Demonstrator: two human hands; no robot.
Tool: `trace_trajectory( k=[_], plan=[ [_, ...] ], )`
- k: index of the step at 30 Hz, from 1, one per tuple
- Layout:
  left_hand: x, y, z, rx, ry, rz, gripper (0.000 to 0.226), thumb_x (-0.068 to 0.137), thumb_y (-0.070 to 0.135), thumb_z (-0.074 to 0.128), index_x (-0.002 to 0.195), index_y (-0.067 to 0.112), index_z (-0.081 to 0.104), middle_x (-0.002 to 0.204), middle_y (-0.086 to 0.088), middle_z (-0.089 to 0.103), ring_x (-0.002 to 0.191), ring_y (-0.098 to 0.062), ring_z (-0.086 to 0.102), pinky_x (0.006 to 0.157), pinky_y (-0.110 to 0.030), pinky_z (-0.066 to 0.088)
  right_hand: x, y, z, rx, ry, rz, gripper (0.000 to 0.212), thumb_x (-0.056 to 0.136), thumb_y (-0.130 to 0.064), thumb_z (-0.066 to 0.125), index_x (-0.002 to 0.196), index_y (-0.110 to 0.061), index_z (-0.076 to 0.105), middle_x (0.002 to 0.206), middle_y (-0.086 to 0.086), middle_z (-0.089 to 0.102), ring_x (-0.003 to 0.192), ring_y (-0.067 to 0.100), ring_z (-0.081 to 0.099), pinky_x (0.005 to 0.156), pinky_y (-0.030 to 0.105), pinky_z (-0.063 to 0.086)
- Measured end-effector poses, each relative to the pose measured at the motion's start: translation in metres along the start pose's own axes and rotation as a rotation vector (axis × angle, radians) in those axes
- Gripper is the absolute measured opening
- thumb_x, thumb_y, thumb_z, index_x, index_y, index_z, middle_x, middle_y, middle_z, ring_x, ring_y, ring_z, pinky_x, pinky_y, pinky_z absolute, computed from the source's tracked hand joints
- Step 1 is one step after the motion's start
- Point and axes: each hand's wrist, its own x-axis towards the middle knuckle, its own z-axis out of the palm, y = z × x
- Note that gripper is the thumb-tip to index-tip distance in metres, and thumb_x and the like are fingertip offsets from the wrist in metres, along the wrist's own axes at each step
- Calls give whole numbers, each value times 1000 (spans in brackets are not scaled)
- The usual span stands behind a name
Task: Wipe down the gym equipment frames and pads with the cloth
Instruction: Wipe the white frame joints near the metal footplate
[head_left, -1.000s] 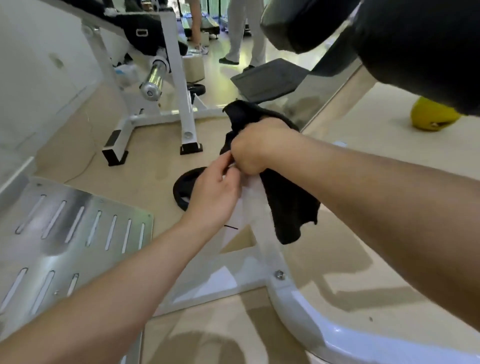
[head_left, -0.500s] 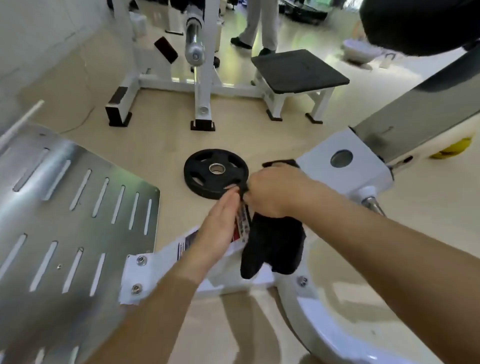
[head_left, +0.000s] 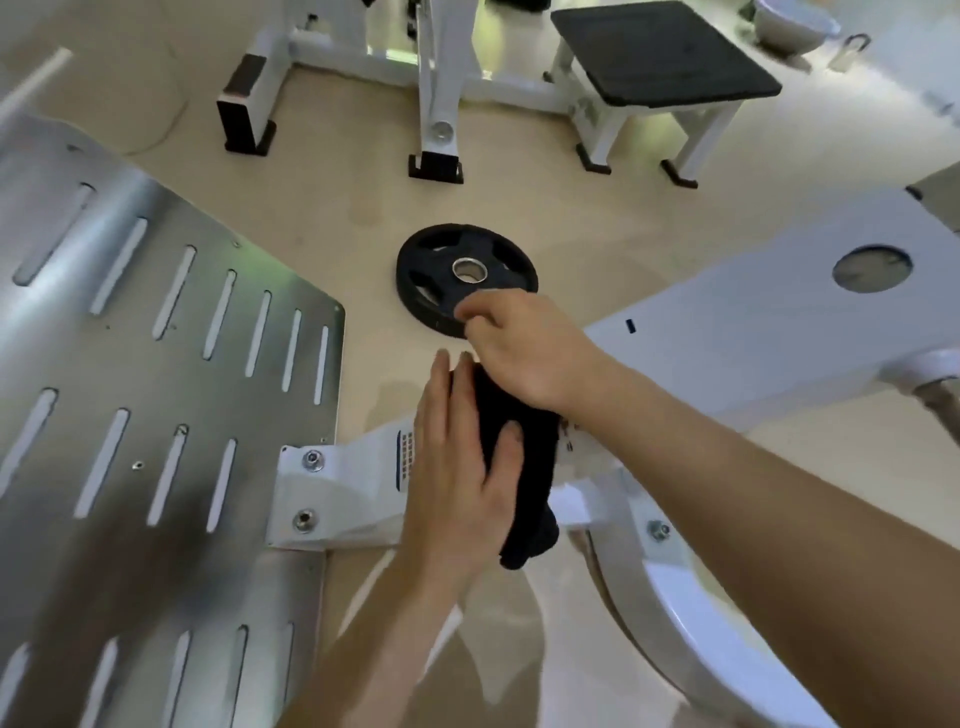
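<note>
Head camera looks down on both arms meeting over a white machine frame (head_left: 727, 338). The right grip (head_left: 530, 353) is clamped on the upper end of the black cloth (head_left: 540, 483): its fingers are curled tight and the fabric comes out from under the heel of the palm. The left grip (head_left: 452, 493) lies apart and flat, fingers straight along the left edge of the cloth, with the thumb laid across the fabric and pressing it against the frame. The cloth is bunched into a long fold that drapes over the frame's lower arm, its free end hanging just below the left thumb.

Just left of the left grip, a printed label (head_left: 405, 457) shows on the frame, partly hidden by the fingers, and beyond it a white bracket (head_left: 332, 493) with two bolts joins the frame to a slotted metal footplate (head_left: 249, 519) that fills the left side of the view. A round hole sits in the frame's upper arm at the right.

On the floor (head_left: 337, 218) just beyond the right knuckles lies a black weight plate (head_left: 436, 270) with a metal centre ring, its near edge covered by the fingers. Farther off stand another white frame (head_left: 441, 88) and a low step with a black top (head_left: 665, 52)
</note>
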Motion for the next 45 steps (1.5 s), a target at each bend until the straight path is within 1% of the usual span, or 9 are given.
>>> trace_trajectory(
  k=[2,6,12,17,22,27,32,39,45],
  plan=[
    [-4,-11,13,347,-20,226,53,99,36,25,148,16,29,154,-1,30,145,-12,17,120,-33,10,-10,2,-3,-231,0,-15,16,88,-13,41,90,-10,56,89,6,59,80,27,53,68,35,42],
    [4,-28,7,236,-53,162,64,100,48,13,137,11,49,141,-5,48,138,-21,35,117,-46,21,-30,-5,27,-557,-28,-68,14,90,-20,36,90,-17,50,84,1,52,88,26,57,93,40,33],
    [-15,-115,-44,502,-82,-58,52,95,30,40,143,11,40,145,-5,46,134,-15,36,114,-49,29,-12,-44,108,-564,-260,-202,51,98,-31,29,143,-9,35,148,13,37,139,30,28,116,46,14],
    [7,-151,-87,1008,-355,-45,54,94,36,34,143,14,39,147,-4,43,141,-21,30,116,-49,10,-10,-62,139,-612,-372,-213,66,96,-36,36,152,-8,16,159,11,13,147,27,7,116,55,-1],
    [-5,-128,-77,1206,-457,-104,59,101,27,24,153,7,2,161,-9,8,149,-24,0,120,-46,-3,-17,-63,129,-520,-270,-269,63,93,-32,37,149,-9,23,157,11,22,146,26,14,118,49,6],
    [-58,-120,-85,1315,-535,-43,62,101,22,26,151,-1,-3,160,-19,2,148,-29,-3,118,-45,-7,-20,-60,132,-512,-212,-358,37,91,-27,36,121,-16,55,126,5,58,123,24,47,108,43,30],
    [-27,-130,-83,1440,-525,-36,69,102,36,27,152,6,-8,160,-13,-11,147,-28,-15,118,-51,-5,-28,-60,137,-509,-236,-362,52,94,-32,40,143,-14,37,147,7,41,137,25,34,115,43,24],
    [-55,-111,-93,1453,-603,-62,67,101,27,35,152,7,-2,161,-10,2,149,-24,0,121,-42,-1,-67,-70,168,109,-31,-232,62,91,-4,44,150,-12,27,159,3,21,145,18,19,118,29,18],
    [-107,-104,-97,1498,-677,15,57,101,25,33,152,8,14,159,-12,17,147,-28,9,119,-42,-1,-138,-82,240,760,-192,43,69,87,4,41,151,-5,16,157,11,19,147,22,14,113,11,5]
  ],
)
